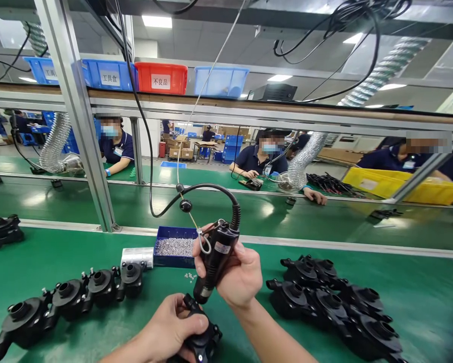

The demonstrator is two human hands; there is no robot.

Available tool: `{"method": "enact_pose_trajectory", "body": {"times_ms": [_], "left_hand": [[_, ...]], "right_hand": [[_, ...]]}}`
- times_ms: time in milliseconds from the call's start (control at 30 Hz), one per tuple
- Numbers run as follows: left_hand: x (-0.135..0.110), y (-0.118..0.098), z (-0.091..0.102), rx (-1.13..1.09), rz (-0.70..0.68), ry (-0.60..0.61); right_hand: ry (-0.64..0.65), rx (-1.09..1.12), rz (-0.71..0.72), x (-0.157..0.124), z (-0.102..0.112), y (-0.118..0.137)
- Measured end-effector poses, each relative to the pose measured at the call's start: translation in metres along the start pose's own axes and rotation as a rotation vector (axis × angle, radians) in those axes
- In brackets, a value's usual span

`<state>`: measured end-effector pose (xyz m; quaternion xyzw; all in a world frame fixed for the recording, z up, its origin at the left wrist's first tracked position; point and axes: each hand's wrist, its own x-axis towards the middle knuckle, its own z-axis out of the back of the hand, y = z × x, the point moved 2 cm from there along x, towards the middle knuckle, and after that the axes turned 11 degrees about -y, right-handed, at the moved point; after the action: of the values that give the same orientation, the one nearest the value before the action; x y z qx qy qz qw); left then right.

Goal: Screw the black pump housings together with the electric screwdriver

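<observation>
My right hand (245, 272) is wrapped round a black electric screwdriver (217, 257), which hangs from a cord and has a thick cable at its top. The screwdriver tilts, its lower tip down at a black plastic pump housing (203, 335); whether the tip touches it I cannot tell. My left hand (177, 322) grips that housing from the left, thumb on top, near the front edge of the view. Just behind the screwdriver stands a blue tray (173, 260) full of small metal screws (175, 246). Several loose screws (190, 276) lie on the green bench before it.
A row of black pump housings (69, 297) stands at the left, and a cluster of similar housings (332, 302) at the right. A silvery white block (137, 256) sits beside the tray. A metal post (78, 116) rises at the left. Co-workers (262, 154) sit across the line.
</observation>
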<state>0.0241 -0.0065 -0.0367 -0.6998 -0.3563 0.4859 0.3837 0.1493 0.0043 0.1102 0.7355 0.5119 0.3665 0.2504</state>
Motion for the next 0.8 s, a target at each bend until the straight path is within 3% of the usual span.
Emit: {"method": "enact_pose_trajectory", "body": {"times_ms": [133,267,333,467,633,800], "left_hand": [[0.000,-0.001,0.000,0.018,0.005,0.003],[0.002,-0.002,0.001,0.029,-0.033,0.032],[0.002,-0.003,0.001,0.014,-0.057,0.054],[0.001,-0.005,-0.001,0.025,-0.081,0.110],[0.000,-0.005,-0.001,0.037,-0.066,0.095],[-0.006,-0.011,-0.004,0.072,-0.029,0.057]], "right_hand": [[0.061,-0.022,-0.013,0.002,0.002,0.001],[0.211,-0.215,-0.029,-0.001,0.000,-0.004],[0.171,-0.341,0.047,-0.004,-0.004,-0.008],[-0.058,-0.481,0.248,-0.009,-0.011,-0.010],[0.163,-0.371,0.067,-0.007,-0.015,-0.004],[-0.018,-0.382,0.172,-0.004,-0.013,-0.007]]}}
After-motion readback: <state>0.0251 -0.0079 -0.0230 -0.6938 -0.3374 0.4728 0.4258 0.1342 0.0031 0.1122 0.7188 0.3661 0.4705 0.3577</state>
